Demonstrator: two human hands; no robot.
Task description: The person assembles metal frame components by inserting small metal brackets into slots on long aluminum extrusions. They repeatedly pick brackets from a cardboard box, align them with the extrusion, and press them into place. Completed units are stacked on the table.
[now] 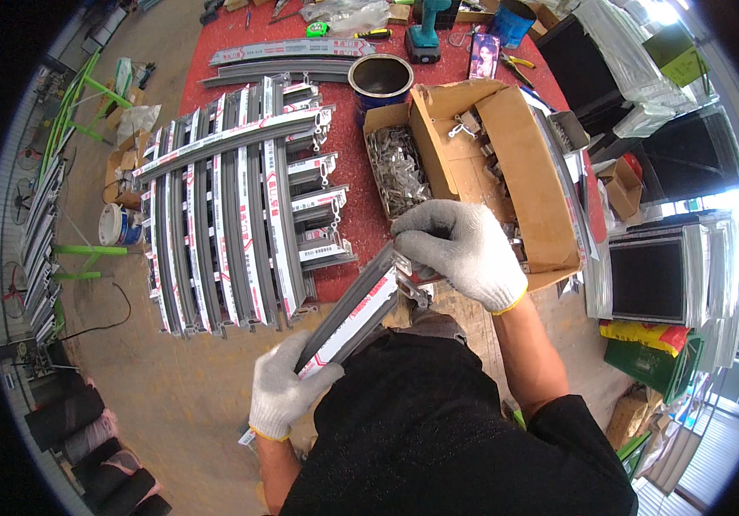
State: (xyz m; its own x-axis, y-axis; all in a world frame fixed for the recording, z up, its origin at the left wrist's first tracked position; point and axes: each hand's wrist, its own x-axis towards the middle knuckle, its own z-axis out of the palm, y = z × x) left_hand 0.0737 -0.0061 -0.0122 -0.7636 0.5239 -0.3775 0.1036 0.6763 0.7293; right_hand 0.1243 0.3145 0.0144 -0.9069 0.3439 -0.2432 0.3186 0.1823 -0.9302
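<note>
head view, grey profile (345,304) — red-marked white strip (357,319) — left fingers (326,377), right fingers (422,247) clamped on it

Black short-sleeved T-shirt (438,421), tiny pale specks across fabric. Matching off-white knit work gloves (477,254), greyish fingers (421,248), yellow-edged cuffs (510,306).

Floor (172,370): tan-brn, worn
Table (337,279): red speckled top
R wall (735,439): ribbed, lt gry
Light (664,13): brt glare, upper R
L stand (90,250): grn
</note>
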